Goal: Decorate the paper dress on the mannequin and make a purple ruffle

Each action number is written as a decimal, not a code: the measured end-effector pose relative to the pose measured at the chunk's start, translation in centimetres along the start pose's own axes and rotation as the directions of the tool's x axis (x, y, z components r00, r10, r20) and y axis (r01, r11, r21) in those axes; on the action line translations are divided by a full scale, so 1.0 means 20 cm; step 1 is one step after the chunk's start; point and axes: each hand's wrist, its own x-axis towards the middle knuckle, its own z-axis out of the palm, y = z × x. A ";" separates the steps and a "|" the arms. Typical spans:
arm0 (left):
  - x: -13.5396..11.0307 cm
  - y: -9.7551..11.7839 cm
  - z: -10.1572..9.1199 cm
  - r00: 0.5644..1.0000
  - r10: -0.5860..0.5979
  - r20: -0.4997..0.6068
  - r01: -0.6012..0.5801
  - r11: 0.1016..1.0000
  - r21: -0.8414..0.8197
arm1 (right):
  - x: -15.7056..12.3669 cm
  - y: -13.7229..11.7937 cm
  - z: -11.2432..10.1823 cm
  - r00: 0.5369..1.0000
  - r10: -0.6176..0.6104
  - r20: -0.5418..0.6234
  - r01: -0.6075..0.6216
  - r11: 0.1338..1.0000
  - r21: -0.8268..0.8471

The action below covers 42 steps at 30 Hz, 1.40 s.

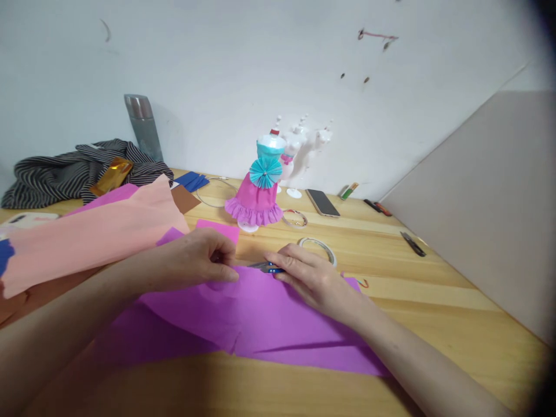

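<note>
A large sheet of purple crepe paper [260,318] lies spread across the near part of the table. My left hand [200,260] pinches its far edge between thumb and fingers. Closed around a small pair of blue-handled scissors [273,268], my right hand [310,275] rests at that same edge. The blades point left toward my left hand and touch the paper; my fingers hide most of the handles. Behind the hands stands a small dress form [260,194] in a pink paper skirt with a ruffled hem, a turquoise top and a pleated turquoise rosette.
Peach paper [95,231] and striped cloth [56,174] lie at left, near a grey bottle [145,127]. A tape roll [319,249] sits beyond my right hand. Farther off are a phone [322,202] and a utility knife [412,244]. White walls stand behind and at right.
</note>
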 end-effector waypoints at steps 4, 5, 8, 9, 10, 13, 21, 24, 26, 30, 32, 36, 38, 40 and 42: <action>0.00 0.02 0.01 1.000 -0.019 0.006 0.019 1.000 -0.011 | 0.00 -0.01 0.01 1.000 0.012 -0.001 -0.012 1.000 -0.007; 0.00 0.02 0.01 1.000 -0.030 0.008 0.030 0.999 -0.010 | 0.00 -0.01 0.02 1.000 0.017 -0.001 -0.017 1.000 -0.007; -0.01 0.03 0.02 0.998 -0.055 0.017 0.055 0.998 -0.015 | 0.00 -0.02 0.03 0.999 0.033 -0.008 -0.033 0.999 0.002; -0.01 0.04 0.02 0.998 -0.056 0.016 0.057 0.998 -0.017 | 0.00 -0.02 0.04 0.999 0.037 -0.011 -0.037 0.999 0.005; -0.01 0.04 0.02 0.998 -0.054 0.013 0.055 0.998 -0.019 | 0.00 -0.02 0.04 0.999 0.040 -0.012 -0.040 0.999 0.006; -0.01 0.03 0.02 0.999 -0.046 0.010 0.047 0.999 -0.026 | -0.01 -0.03 0.05 0.999 0.050 -0.017 -0.050 0.999 0.000; 0.01 0.03 0.02 0.999 -0.028 0.020 0.028 0.999 -0.033 | 0.00 -0.03 0.06 0.998 0.041 -0.037 -0.040 0.999 0.010; 0.00 0.03 0.02 1.000 -0.021 0.021 0.022 0.999 -0.050 | 0.00 -0.03 0.06 0.998 0.040 -0.041 -0.040 0.999 0.011; 0.00 0.03 0.02 1.000 -0.024 0.020 0.025 0.998 -0.054 | 0.00 -0.03 0.06 0.998 0.045 -0.039 -0.044 0.999 0.010; 0.00 0.04 0.03 1.000 -0.023 0.019 0.024 0.999 -0.047 | 0.00 -0.03 0.06 0.998 0.048 -0.032 -0.048 0.999 0.016; 0.00 0.04 0.03 1.000 -0.024 0.019 0.024 0.999 -0.045 | 0.00 -0.03 0.06 0.998 0.051 -0.031 -0.050 0.998 0.025; 0.00 0.03 0.03 0.999 -0.030 0.020 0.031 0.998 -0.048 | -0.01 -0.03 0.07 0.998 0.063 -0.023 -0.063 0.998 0.031; 0.00 0.03 0.03 0.999 -0.030 0.019 0.031 0.998 -0.048 | -0.01 -0.03 0.07 0.998 0.060 -0.026 -0.059 0.998 0.032; 0.00 0.03 0.03 1.000 -0.025 0.016 0.026 0.998 -0.052 | -0.01 -0.03 0.07 0.998 0.057 -0.028 -0.056 0.998 0.030; 0.00 0.03 0.03 1.000 -0.020 0.015 0.020 0.998 -0.056 | 0.00 -0.03 0.06 0.998 0.059 -0.028 -0.058 0.998 0.029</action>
